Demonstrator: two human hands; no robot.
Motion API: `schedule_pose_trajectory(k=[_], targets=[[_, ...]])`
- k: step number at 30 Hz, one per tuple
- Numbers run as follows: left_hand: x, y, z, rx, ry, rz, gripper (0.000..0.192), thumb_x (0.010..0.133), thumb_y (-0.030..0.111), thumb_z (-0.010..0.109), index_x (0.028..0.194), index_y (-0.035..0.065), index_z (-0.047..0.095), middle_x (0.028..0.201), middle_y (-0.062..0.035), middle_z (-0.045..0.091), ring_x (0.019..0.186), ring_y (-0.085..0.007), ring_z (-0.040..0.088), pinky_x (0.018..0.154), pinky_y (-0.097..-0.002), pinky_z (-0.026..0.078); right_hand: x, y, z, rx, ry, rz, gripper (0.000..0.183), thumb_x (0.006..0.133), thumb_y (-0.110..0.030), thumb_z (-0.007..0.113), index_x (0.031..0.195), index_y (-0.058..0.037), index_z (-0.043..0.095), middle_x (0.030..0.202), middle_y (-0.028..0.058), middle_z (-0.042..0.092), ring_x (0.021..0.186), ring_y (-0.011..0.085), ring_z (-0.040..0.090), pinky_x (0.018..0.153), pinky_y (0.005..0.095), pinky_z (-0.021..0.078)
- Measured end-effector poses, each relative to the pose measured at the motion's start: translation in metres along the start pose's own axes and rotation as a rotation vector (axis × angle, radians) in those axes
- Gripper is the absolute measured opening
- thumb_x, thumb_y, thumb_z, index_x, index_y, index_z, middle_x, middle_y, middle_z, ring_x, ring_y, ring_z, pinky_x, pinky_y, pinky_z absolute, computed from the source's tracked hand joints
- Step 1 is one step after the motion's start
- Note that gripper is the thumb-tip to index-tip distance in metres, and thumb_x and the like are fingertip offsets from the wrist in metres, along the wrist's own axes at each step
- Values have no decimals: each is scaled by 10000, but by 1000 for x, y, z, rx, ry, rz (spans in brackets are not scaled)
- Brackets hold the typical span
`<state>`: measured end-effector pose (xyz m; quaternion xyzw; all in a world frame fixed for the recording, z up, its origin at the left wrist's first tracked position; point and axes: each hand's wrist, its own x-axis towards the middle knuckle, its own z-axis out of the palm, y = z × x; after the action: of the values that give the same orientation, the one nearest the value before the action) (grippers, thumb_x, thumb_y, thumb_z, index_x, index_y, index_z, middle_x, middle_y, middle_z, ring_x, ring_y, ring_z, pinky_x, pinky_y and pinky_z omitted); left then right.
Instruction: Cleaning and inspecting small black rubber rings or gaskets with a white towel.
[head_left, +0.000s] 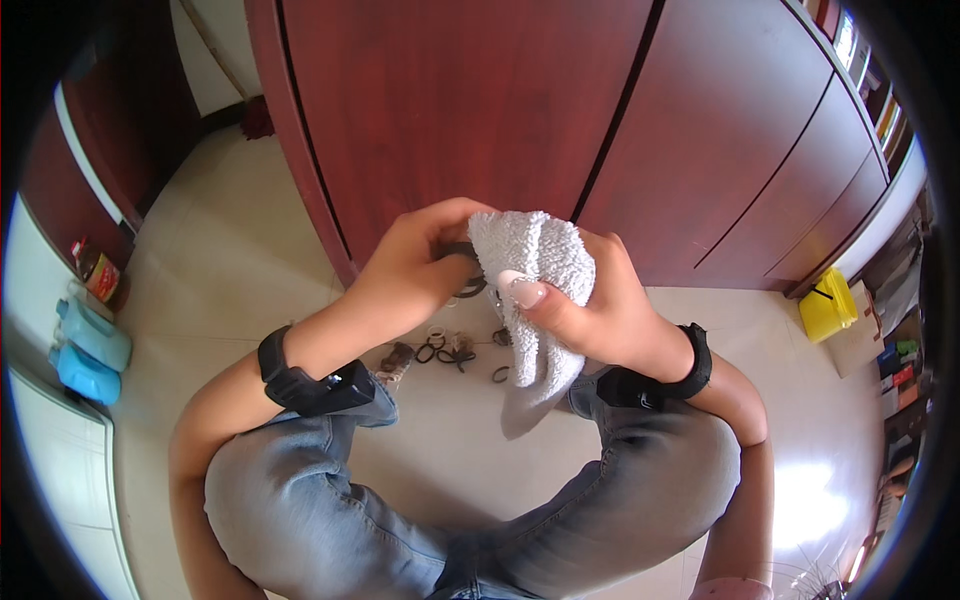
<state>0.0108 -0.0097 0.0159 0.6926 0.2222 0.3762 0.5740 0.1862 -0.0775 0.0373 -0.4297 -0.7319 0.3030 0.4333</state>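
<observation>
A folded grey-white terry cloth (551, 255) is pinched in my right hand (607, 315), the thumb pressed on its near face and the other fingers mostly behind it. Its lower end hangs down over the floor. Against the left edge of the cloth, my left hand (420, 259) grips a dark band (471, 286), which looks like a hair tie; the cloth hides part of it and some of my fingertips. Below my hands, several dark hair ties (430, 349) and a pale ring (436, 332) lie on the tiled floor, beside a brown patterned hair accessory (395, 358).
Straight ahead stands a dark red wooden cabinet (465, 112). At left are blue jugs (88, 371) and an oil bottle (97, 274); a mop (257, 120) leans farther back. A yellow bucket (827, 306) sits at right. My jeans-clad knees (274, 480) flank the floor items.
</observation>
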Motion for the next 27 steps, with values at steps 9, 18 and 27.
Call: schedule_pose_trajectory(k=[9,18,27], targets=[[-2,12,4,-113,8,13,287,955,257,422,1030,13,553,672,54,395,617,-15,386,569,-170,332,-1,19,19,-446,-315,18,572,746,-543,584,834,21,620,580,148,593,545,309,613,559,380,500],[-5,13,6,-102,52,129,403,969,340,330,958,4,551,616,50,388,577,-28,357,589,-187,334,3,17,17,-265,-243,91,501,766,-481,596,843,14,614,583,137,599,553,252,617,543,340,481],[-6,13,-7,-316,125,176,358,962,323,333,981,15,516,572,56,342,532,-38,309,492,-193,277,0,11,15,117,40,153,346,830,-313,597,923,19,591,711,81,629,675,117,604,636,273,478]])
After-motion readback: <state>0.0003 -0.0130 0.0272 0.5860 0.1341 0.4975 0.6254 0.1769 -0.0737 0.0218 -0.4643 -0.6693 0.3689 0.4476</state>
